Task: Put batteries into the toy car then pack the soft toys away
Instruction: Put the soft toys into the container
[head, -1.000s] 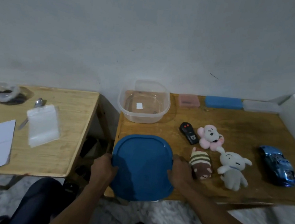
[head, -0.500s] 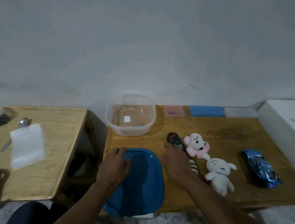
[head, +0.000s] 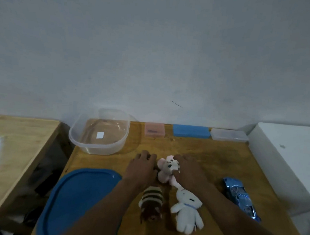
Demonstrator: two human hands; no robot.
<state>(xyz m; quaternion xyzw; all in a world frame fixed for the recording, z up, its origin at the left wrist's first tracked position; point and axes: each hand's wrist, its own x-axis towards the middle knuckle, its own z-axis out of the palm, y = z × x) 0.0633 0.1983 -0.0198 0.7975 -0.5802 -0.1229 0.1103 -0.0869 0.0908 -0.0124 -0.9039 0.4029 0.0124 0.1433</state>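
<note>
A pink soft toy [head: 165,169] lies mid-table between my two hands. My right hand [head: 189,173] holds it, fingers over its top and thumb against its front. My left hand [head: 142,169] lies palm down against the toy's left side, and what is under it is hidden. Nearer me are a brown striped soft toy [head: 151,202] and a white bunny soft toy [head: 186,211]. The blue toy car [head: 240,197] sits to the right. A clear plastic container [head: 85,145] stands open at the back left, and its blue lid [head: 79,200] lies flat at the front left.
Pink [head: 154,129], blue [head: 191,131] and clear [head: 228,135] small cases line the wall edge of the wooden table [head: 212,159]. A white block [head: 287,150] borders the right side. A second wooden table [head: 18,143] stands left, across a gap.
Both hands left the blue lid and moved forward and right to the pink toy. The black remote seen before is now hidden under my left hand. The camera view shifted.
</note>
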